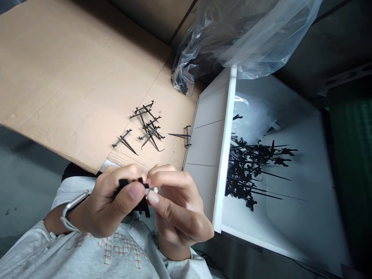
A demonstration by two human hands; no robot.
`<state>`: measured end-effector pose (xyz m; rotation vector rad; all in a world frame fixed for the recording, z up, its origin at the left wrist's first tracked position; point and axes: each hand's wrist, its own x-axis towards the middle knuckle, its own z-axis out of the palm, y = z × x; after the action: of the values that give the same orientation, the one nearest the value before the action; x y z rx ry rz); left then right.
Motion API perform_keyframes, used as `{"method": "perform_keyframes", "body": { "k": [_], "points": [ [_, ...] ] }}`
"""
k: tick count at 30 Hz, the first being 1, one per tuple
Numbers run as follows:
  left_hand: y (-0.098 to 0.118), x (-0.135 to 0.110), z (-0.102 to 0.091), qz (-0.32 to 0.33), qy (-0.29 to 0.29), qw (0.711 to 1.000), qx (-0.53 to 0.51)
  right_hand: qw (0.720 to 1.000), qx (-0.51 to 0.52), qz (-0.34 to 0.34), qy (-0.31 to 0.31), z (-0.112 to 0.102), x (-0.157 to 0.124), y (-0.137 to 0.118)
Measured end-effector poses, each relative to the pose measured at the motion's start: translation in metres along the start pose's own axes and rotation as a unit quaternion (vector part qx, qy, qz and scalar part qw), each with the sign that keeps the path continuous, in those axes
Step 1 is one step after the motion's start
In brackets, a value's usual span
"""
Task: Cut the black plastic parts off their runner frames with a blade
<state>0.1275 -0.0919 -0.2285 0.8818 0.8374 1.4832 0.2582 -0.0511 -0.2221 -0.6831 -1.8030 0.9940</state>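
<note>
My left hand (109, 203) grips a small black plastic part (136, 193) with comb-like teeth, thumb pressed on its front. My right hand (177, 207) meets it from the right, and its thumb and forefinger pinch a tiny silvery piece (151, 191) against the part. Both hands hover above my lap, just in front of a cardboard sheet (72, 77). On the cardboard lie several black plastic pins with cross-bars (147, 126); one lies apart (183, 135) to the right.
A white bin (223, 155) to the right holds a heap of black pins (252, 170). A clear plastic bag (238, 35) with more black parts lies behind it. I wear a grey shirt and a wristband (71, 207) on the left wrist.
</note>
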Motion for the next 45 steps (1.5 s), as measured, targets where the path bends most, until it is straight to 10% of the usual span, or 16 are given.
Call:
{"method": "perform_keyframes", "body": {
  "k": [29,45],
  "points": [
    [-0.014,0.002,-0.002,0.086,-0.047,0.995,0.016,0.986,0.033,-0.157,0.035,0.009,-0.001,0.02],
    [-0.01,0.004,-0.001,0.065,-0.065,0.996,0.004,0.988,0.074,-0.133,0.033,0.007,-0.002,0.016]
  ]
}}
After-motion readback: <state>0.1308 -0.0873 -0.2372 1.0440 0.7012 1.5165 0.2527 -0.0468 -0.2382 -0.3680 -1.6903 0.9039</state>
